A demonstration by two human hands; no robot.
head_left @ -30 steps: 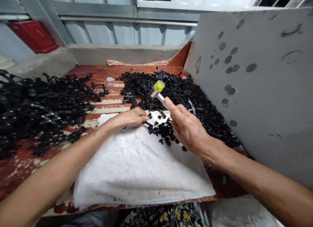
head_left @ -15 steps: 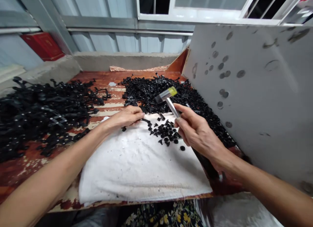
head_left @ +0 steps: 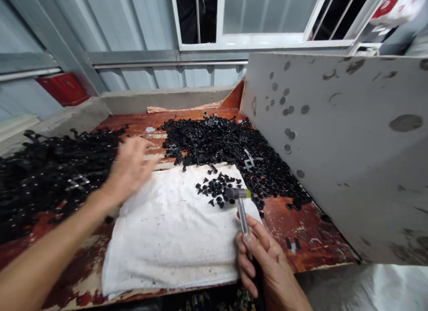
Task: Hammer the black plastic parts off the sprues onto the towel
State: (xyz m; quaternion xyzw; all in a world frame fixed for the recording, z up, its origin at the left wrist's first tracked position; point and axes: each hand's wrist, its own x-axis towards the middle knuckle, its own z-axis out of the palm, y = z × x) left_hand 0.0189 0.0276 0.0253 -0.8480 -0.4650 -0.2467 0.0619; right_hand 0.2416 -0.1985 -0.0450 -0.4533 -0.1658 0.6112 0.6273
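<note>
A: Nearest first; which way does it lie from the fingers?
B: Right hand [head_left: 262,253] grips the small hammer with silver shaft, grey head and yellow tip [head_left: 242,213]; shaft runs five to eleven o'clock, head crosswise at eleven from the fist; contact with anything below, cannot tell.
A: And the loose black mushroom-shaped studs [head_left: 217,186]?
B: Eleven o'clock from the right fingers, just beside the hammer head; right hand nearer; they lie on the rumpled white cloth [head_left: 167,235].
A: Left hand [head_left: 129,168]?
B: Blurred, near the tangled black strips with round ends [head_left: 50,177]; studs at about four o'clock from it; fingers seem loose, but whether anything is held, cannot tell.
A: Beyond?
B: Dense heap of small black parts [head_left: 214,141], twelve to two o'clock from the cloth; scuffed red-brown tabletop [head_left: 307,221] beneath; stained grey panel [head_left: 334,159] at two to three; corrugated pale-blue wall [head_left: 110,21] at twelve.
</note>
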